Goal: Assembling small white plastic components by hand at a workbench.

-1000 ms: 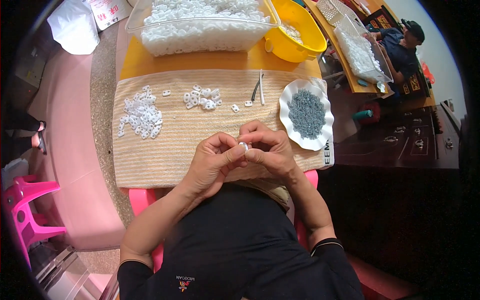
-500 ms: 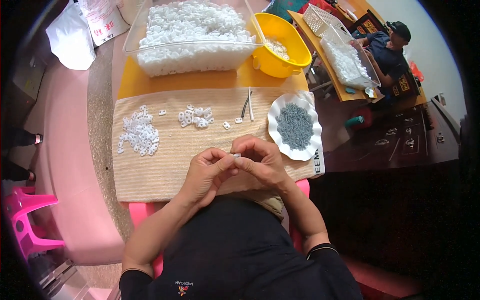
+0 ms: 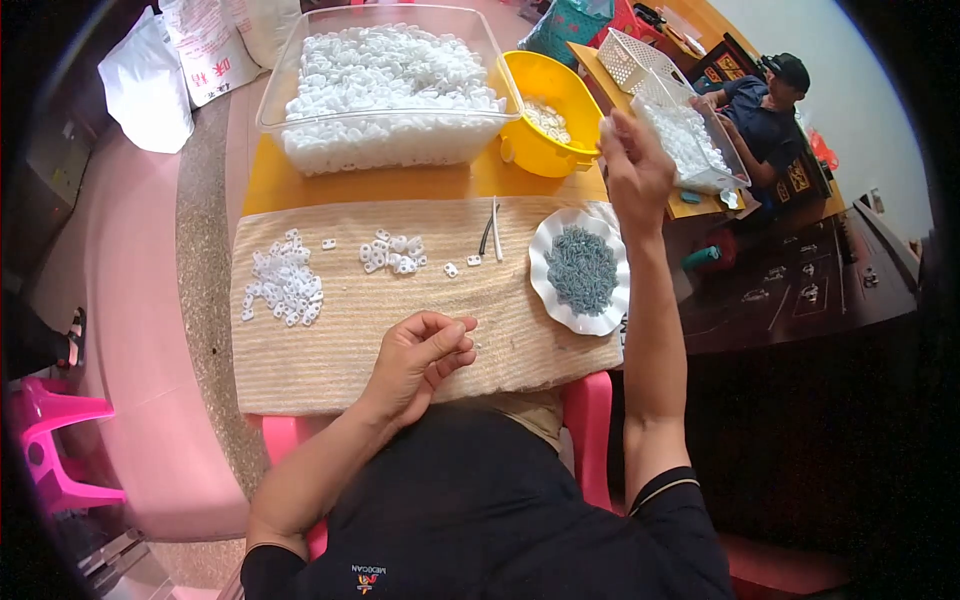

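My left hand (image 3: 425, 362) is just above the near part of the striped cloth, thumb against curled fingers; whatever is in that pinch, if anything, is hidden. Raised to the right, my right hand (image 3: 637, 172) is beside the rim of the yellow bucket (image 3: 568, 88), its thumb and fingers closed on a small white piece (image 3: 606, 127). White pieces also lie in the bucket. On the cloth (image 3: 350, 350) are a heap of small white two-hole plastic pieces (image 3: 285, 280), a smaller cluster (image 3: 392, 252) and a few loose ones. A scalloped white dish (image 3: 540, 285) holds small grey tube-like parts (image 3: 582, 270).
A large clear bin (image 3: 390, 125) of white pieces stands at the back of the table. A dark stick and a white stick (image 3: 496, 235) lie near the dish. A co-worker (image 3: 765, 115) sits behind another bin at the right. A pink stool (image 3: 65, 440) stands at the left.
My hands were together over the cloth, holding a small piece. My right hand has since gone up and right to the yellow bucket; my left hand has stayed about where it was.
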{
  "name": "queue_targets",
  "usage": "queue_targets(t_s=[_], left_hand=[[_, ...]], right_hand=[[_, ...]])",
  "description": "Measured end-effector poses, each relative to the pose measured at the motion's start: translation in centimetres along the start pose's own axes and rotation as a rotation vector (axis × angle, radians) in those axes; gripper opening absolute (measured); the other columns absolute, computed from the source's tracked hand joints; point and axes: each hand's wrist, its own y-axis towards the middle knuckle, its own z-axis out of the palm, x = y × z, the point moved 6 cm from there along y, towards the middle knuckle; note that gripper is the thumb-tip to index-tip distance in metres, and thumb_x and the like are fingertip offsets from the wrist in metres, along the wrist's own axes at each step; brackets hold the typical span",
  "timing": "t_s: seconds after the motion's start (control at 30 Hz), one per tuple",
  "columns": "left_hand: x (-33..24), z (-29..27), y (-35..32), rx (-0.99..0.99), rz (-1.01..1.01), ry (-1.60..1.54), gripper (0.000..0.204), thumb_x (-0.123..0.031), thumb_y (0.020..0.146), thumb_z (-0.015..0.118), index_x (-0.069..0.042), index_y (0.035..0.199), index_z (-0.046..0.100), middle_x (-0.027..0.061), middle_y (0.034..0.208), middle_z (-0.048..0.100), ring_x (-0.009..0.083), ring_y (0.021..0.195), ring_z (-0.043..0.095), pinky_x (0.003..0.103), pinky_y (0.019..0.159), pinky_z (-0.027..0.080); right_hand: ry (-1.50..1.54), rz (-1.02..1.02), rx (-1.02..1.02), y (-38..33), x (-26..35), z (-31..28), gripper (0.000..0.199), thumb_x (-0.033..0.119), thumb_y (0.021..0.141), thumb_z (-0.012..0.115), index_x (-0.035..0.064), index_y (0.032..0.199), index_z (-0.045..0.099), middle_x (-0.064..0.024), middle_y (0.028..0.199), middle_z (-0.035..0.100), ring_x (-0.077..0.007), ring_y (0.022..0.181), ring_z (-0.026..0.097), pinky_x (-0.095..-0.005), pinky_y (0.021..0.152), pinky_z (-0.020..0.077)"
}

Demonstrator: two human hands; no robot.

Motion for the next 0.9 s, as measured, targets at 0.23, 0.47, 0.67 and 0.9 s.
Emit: queue_targets(t_s=[0.23,0.47,0.67,0.9], left_hand=[[-0.4,0.0,0.0,-0.006,0.006,-0.052,0.012,-0.012,0.087,0.068,-0.003,0.093,0.062,0.0092,0.102,0.064,0.0122,0.079,0.063,0.027,0.076,0.056],[0.0,-0.3,0.1,0.001,0.001,-0.019,0.009,-0.013,0.089,0.066,-0.006,0.09,0.059,0.0094,0.105,0.064,0.0116,0.08,0.063,0.027,0.075,0.057],[0.1,-0.2,-0.1,-0.009,-0.007,-0.015,0.01,-0.013,0.089,0.066,-0.005,0.09,0.059,0.0093,0.104,0.064,0.0112,0.078,0.063,0.027,0.074,0.057],[0.1,-0.1,0.1,-0.014,0.007,-0.016,0.01,-0.012,0.089,0.065,-0.005,0.093,0.059,0.009,0.101,0.064,0.011,0.077,0.063,0.027,0.073,0.057]], right_hand=[[0.038,-0.111,0.465,-4.7,1.2,4.9,0.022,0.0,0.083,0.066,-0.0007,0.106,0.065,-0.0059,0.097,0.062,-0.0116,0.073,0.059,-0.0223,0.064,0.0471],[-0.371,-0.161,0.941,-11.5,1.7,9.0,0.022,0.013,0.081,0.067,0.0024,0.1,0.067,-0.0144,0.092,0.062,-0.0313,0.084,0.062,-0.0379,0.075,0.0491],[-0.528,-0.16,0.999,-12.8,0.9,10.0,0.015,0.015,0.083,0.06,0.003,0.091,0.066,-0.0129,0.086,0.059,-0.0332,0.082,0.061,-0.0411,0.073,0.0483],[-0.425,-0.158,0.906,-13.3,0.8,9.4,0.011,0.013,0.085,0.059,0.0022,0.085,0.062,-0.0135,0.083,0.059,-0.0337,0.077,0.06,-0.0411,0.068,0.0476]])
